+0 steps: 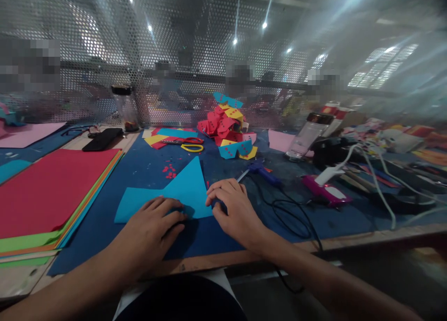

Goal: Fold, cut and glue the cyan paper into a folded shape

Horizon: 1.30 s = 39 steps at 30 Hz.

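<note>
A sheet of blue paper (185,190) lies on the dark blue table mat, folded so that a pointed corner rises at the far side. My left hand (157,223) rests on its near edge with the fingers loosely stretched over it. At the paper's right edge is my right hand (235,209), its fingers bent and the thumb apart from them. Small red paper scraps (169,170) lie just beyond the sheet. Yellow-and-red-handled scissors (192,146) rest farther back on some coloured paper pieces. A blue glue gun (263,173) lies beyond my right hand, trailing a black cord.
Stacked coloured sheets (59,186) lie at left below a black phone (103,139). Red, yellow and blue paper pieces (226,125) form a heap at the back. Clear bottles (127,109) stand along a perforated screen (195,56). A magenta power strip (326,190) lies right.
</note>
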Tool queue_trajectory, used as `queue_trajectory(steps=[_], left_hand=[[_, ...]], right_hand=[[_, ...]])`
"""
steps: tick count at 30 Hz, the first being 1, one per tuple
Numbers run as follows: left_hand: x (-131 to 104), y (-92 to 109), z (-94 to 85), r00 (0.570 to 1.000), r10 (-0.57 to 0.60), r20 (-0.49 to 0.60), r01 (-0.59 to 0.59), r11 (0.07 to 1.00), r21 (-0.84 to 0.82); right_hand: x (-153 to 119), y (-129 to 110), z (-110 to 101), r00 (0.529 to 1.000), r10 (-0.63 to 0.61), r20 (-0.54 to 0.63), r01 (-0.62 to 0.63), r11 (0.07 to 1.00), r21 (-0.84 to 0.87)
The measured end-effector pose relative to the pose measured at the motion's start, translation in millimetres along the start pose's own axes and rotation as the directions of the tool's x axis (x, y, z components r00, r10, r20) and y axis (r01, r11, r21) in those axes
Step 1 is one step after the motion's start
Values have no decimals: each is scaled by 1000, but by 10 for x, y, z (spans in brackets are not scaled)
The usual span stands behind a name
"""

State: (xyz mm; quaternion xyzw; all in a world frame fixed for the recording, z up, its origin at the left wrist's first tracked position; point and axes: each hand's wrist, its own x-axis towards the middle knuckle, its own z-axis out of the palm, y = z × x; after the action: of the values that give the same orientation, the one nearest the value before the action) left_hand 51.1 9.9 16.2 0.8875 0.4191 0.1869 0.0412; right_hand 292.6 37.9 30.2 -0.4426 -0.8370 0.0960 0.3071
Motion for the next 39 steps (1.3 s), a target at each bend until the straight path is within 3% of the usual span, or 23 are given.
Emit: queue_trajectory(steps=[8,16,39], left_hand=[[195,29,67,992,-130,1,128,975,-184],[276,98,122,973,-231,-20,229,971,-72],[173,-9,74,966,-253,-57,248,965,-89]], right_hand=[[-9,-23,7,991,-88,97,92,995,-42],[-23,-25,22,980,-136,143,155,979,-133],[-37,-36,10,978,-130,164,155,976,-153]])
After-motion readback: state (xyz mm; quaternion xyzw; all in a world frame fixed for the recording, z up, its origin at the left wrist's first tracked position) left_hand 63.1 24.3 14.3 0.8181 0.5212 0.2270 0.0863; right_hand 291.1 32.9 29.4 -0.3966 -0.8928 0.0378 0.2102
